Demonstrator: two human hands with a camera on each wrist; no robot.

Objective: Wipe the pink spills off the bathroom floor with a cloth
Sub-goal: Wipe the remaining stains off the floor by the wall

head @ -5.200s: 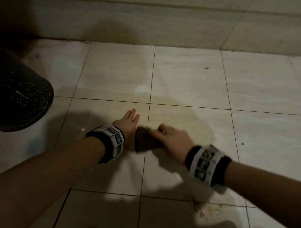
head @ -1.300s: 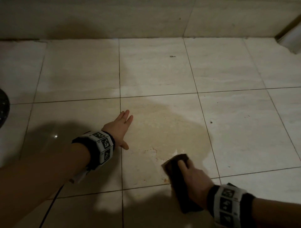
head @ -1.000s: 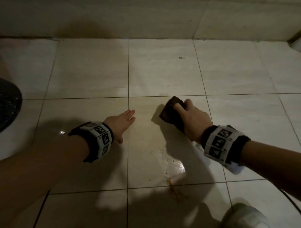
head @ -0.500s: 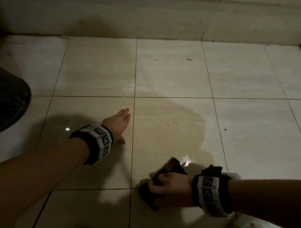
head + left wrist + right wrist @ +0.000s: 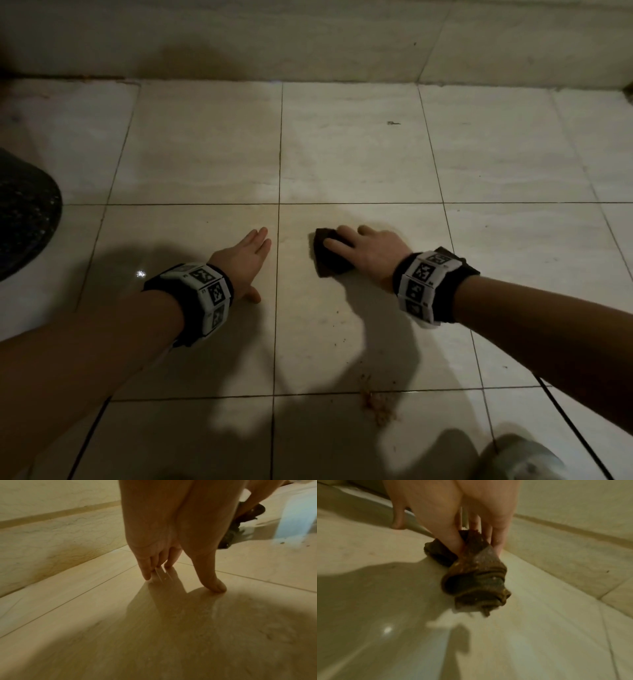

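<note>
My right hand (image 5: 363, 253) presses a dark, bunched cloth (image 5: 330, 255) onto the pale tile floor (image 5: 342, 164), just right of a grout line. In the right wrist view the fingers (image 5: 453, 543) pinch folds of the wet brown cloth (image 5: 471, 577), which drags on the floor. My left hand (image 5: 246, 260) lies flat on the neighbouring tile with straight fingers, holding nothing. The left wrist view shows its fingertips (image 5: 147, 576) touching the floor and the cloth (image 5: 240, 524) off to the right. Reddish-brown spill crumbs (image 5: 376, 406) sit on a grout line nearer to me.
A black round bin (image 5: 24, 212) stands at the left edge. The tiled wall (image 5: 308, 37) runs along the far side. A pale shoe (image 5: 517, 459) and a thin dark cable (image 5: 575, 428) lie at the bottom right. Small dark specks dot the wet tile.
My right hand has swept the cloth away from me, from the near grout line up to the far part of the tile. The left hand has stayed flat in place.
</note>
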